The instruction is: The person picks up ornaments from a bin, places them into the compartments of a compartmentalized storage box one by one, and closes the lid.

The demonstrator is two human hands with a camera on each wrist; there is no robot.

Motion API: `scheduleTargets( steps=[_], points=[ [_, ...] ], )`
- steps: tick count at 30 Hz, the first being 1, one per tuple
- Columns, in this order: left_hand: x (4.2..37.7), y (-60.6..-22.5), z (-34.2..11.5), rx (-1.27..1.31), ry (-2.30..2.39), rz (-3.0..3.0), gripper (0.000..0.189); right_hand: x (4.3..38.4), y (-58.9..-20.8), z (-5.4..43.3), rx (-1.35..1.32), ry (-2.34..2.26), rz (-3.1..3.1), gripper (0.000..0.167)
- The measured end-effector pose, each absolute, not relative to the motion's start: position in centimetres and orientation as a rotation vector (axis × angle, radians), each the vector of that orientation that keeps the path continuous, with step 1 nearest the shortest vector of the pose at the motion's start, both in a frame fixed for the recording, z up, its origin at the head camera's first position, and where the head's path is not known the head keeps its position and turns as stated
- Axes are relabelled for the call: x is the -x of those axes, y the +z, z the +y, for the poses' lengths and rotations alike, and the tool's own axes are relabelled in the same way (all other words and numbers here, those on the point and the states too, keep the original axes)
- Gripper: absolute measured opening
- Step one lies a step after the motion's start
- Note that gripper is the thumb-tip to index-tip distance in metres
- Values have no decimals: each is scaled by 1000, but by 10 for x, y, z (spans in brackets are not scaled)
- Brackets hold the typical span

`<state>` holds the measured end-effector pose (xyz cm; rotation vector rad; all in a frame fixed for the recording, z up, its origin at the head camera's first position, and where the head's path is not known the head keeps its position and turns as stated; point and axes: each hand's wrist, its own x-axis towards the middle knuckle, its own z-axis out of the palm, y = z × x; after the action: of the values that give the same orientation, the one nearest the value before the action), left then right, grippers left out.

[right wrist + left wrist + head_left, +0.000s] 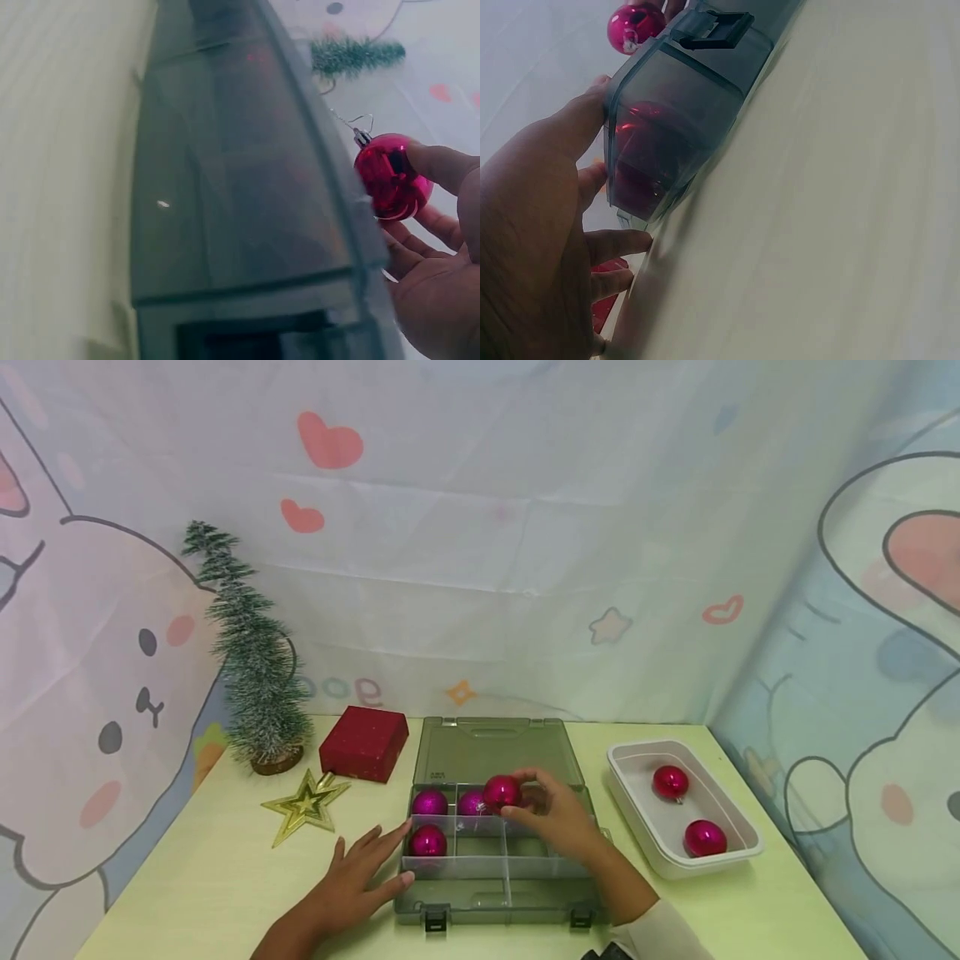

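Shiny red bauble (502, 793) hung pinched in the right hand (558, 818), above the box (450, 893) — its smooth shell probably wanted a light grip, its metal cap (362, 138) kept clear of the dividers (480, 867). Left hand (358, 881), fingers spread, gripping nothing, touched the box's side.

None legible (backdrop letters (367, 692) faint, lid marks (437, 775) tiny).
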<state>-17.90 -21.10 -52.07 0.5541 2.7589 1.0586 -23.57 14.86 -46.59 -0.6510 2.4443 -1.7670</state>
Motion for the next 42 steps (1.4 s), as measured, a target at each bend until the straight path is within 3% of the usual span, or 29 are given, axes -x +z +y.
scheduleTargets(
  steps=[16,42],
  points=[
    [179,-517,-211,-580,1074,2767,74,231,-474,139,872,-1477,2669,48],
    [178,-515,-210,-552,1076,2741,74,225,-491,126,938,-1170,2802,46]
  ],
)
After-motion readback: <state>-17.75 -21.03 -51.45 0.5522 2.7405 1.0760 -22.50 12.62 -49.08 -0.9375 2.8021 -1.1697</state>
